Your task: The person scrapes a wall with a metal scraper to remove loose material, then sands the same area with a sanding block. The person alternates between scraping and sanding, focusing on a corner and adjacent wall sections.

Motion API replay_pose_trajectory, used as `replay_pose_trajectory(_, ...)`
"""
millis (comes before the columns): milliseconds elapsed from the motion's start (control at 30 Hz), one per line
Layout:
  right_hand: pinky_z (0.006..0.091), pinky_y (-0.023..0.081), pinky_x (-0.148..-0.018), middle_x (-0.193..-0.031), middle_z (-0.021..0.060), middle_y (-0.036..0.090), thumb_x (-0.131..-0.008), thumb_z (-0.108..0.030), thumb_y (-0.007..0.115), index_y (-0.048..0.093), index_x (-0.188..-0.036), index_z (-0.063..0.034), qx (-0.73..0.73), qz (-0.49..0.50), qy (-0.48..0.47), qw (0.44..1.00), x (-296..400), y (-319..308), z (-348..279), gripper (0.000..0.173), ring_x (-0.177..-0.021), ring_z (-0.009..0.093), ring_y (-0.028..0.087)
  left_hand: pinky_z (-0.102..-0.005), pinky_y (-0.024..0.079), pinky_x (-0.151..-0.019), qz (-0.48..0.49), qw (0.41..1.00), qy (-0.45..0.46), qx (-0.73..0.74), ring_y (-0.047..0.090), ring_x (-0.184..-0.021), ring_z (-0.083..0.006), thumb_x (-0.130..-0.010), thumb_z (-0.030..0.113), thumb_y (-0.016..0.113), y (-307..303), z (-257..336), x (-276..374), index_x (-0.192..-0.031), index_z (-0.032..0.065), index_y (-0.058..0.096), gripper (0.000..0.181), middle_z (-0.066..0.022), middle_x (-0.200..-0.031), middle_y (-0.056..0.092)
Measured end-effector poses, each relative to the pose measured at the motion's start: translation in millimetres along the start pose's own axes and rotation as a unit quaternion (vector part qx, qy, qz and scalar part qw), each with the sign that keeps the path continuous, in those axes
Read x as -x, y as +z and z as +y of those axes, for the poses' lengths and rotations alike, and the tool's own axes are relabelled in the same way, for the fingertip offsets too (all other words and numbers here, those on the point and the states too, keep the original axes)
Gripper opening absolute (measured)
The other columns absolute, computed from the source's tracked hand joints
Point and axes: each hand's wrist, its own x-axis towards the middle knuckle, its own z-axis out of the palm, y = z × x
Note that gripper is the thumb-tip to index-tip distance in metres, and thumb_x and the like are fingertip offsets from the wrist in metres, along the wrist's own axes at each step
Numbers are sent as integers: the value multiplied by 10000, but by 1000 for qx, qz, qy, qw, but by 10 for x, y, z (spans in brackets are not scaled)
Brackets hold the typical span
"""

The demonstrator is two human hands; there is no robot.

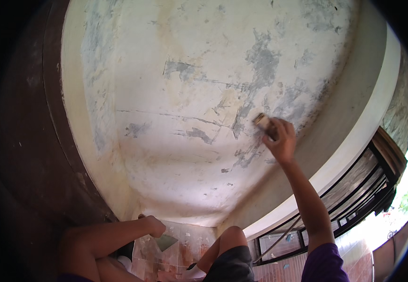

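Note:
My right hand (282, 138) is raised on the right, its fingers closed around a small block (262, 121) with a pale face, which looks like a sanding block. The block is at the painted wall (190, 95), beside grey worn or patched areas. My left hand (154, 225) is low at the left, near the knee, with its fingers bunched and a small brownish thing partly showing at them. What that thing is cannot be made out.
A dark brown door or panel (24, 116) stands at the left. A pale ledge (345, 155) and a dark metal frame (304, 243) curve along the right. Below are my bent legs (225, 250), a tiled floor (190, 246) and a greenish flat sheet (166, 242).

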Motion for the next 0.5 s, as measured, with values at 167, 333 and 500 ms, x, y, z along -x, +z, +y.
replay_pose_trajectory(167,413,527,-803,-1081,78,632,-642,-107,789,661,-1163,-112,-37,-53,-138,988,-34,-43,36,537,-930,289,593,-482,515,-904,-9,1000,-6,-4,651,-1120,-312,-931,292,536,8,5,-6,-1227,81,661,384,-131,-1230,673)
replay_pose_trajectory(333,427,542,-810,-1108,73,639,-640,-131,812,672,-1150,-128,16,66,89,994,-76,-65,32,529,-962,298,609,-489,507,-916,-17,1000,-17,-3,645,-1132,-310,-939,316,540,36,6,-23,-1251,92,650,400,-121,-1247,666)
replay_pose_trajectory(500,414,544,-822,-1111,68,638,-642,-122,811,669,-1151,-126,-36,-45,-43,997,-37,-34,-13,528,-971,294,610,-496,505,-912,-16,1000,-10,7,653,-1113,-314,-924,275,531,82,-26,-23,-1224,84,665,379,-126,-1227,676)
